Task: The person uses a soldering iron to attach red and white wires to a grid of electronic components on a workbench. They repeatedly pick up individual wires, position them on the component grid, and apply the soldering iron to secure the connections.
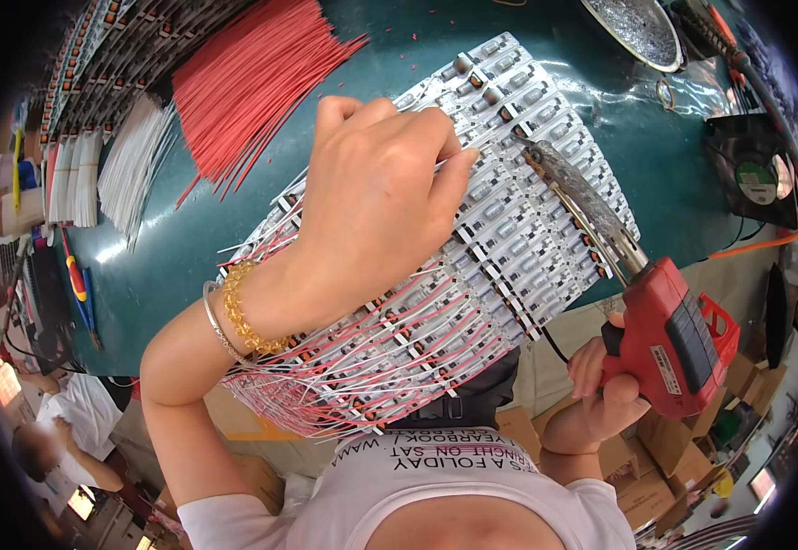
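A large panel of small circuit boards lies slanted across the table's front edge. Many boards on its near part carry soldered red and white wires. My left hand is over the panel's upper left part, its thumb and fingers pinched together; what they hold, if anything, is hidden. My right hand grips a red soldering gun at the panel's right side. The gun's metal tip points up and left, close to the boards just right of my left fingertips.
Loose red wires and white wires lie in bundles at the back left, near stacked board panels. A metal dish is at the back right, above a black fan. Hand tools lie left; a person sits beyond.
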